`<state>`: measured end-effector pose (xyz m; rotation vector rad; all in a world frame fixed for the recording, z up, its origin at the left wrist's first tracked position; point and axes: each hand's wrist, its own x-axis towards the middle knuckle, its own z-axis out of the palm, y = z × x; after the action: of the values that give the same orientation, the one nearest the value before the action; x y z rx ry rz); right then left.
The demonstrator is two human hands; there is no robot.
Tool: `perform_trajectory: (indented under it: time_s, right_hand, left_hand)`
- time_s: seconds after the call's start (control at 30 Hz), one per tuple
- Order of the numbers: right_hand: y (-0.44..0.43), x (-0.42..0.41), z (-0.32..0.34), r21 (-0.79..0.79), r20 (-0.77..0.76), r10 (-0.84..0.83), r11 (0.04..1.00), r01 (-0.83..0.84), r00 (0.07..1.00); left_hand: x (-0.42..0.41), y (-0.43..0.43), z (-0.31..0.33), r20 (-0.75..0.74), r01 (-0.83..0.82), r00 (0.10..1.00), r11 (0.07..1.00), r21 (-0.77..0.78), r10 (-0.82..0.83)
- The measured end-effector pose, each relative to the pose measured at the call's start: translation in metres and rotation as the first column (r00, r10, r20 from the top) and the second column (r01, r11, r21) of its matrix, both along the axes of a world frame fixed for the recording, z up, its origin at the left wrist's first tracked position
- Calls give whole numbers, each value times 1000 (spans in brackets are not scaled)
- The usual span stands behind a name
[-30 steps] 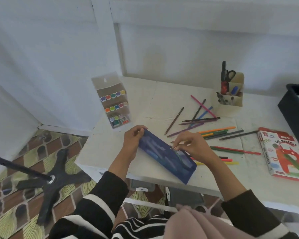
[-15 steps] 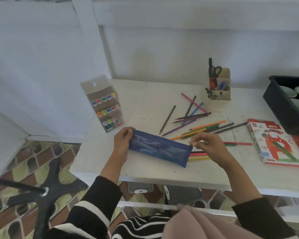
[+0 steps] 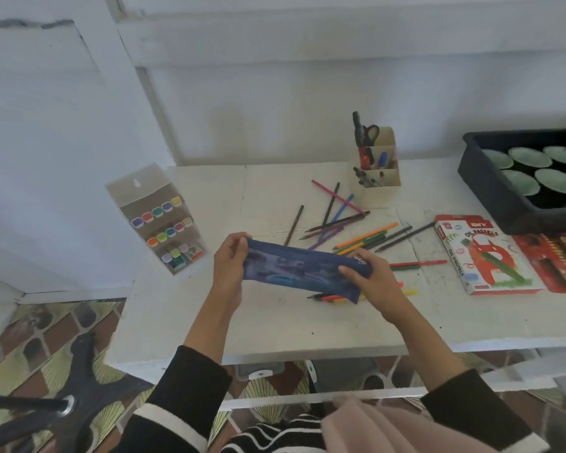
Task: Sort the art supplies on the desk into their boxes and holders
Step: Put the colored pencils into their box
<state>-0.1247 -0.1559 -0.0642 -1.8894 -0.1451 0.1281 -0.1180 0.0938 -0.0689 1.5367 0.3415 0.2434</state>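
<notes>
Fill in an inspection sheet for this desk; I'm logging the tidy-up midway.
Surface: white painted desk, scuffed.
Job's things: dark blue fabric pencil pouch held in both hands; loose coloured pencils scattered on the desk; cream compartmented holder with scissors; oil pastels box; clear marker case.
Clutter: black plastic tray holding green discs.
Grippers: left hand pinches the pouch's left end; right hand grips its right end.
Cables: nothing seen.
Surroundings: white wall, patterned tile floor, black star-shaped chair base.
</notes>
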Motion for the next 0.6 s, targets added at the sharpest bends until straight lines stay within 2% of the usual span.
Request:
perform_trajectory:
  time_s: [0.1,0.2,0.23,0.3,0.4,0.53,0.6]
  right_hand:
    - [-13,17,11,100,8,-134,986,133,991]
    - [-20,48,27,165,38,-173,972,164,984]
    - [-20,61,33,172,47,-173,971,163,984]
    - [-21,87,40,167,44,-176,972,166,983]
    - [-22,120,42,168,-53,-90,981,98,995]
    - [-28,135,29,123,-152,-16,992,35,988]
    - [-33,133,19,74,-167,41,997,-29,985]
  left_hand:
    - [15,-19,15,44,123,991,990,70,-126]
    - [37,-21,30,-32,309,950,918,248,-311]
    - [45,-20,36,-67,317,948,903,291,-311]
    - [60,-17,47,-57,217,976,919,329,-210]
    - [82,-11,55,38,6,999,945,328,-19]
    - [103,-16,55,209,-264,959,869,418,191]
    - [109,-26,51,285,-340,929,853,397,238]
